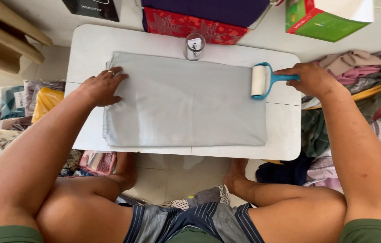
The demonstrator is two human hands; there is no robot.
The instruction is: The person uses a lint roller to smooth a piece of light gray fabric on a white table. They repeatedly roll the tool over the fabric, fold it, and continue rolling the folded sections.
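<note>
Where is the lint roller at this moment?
The lint roller lies at the right edge of the grey cloth on the white table, its blue handle held by the right hand.

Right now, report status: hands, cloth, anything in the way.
Left hand flat on folded grey cloth. Right hand grips blue lint roller at cloth's right edge. Small jar beyond cloth, clear of roller.

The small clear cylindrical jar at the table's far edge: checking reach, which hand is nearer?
Left. The left hand presses the folded grey cloth, nearer the jar; the right hand grips the blue-handled lint roller, farther off.

Low white table (285,139) on pale tiled floor (172,175).
</note>
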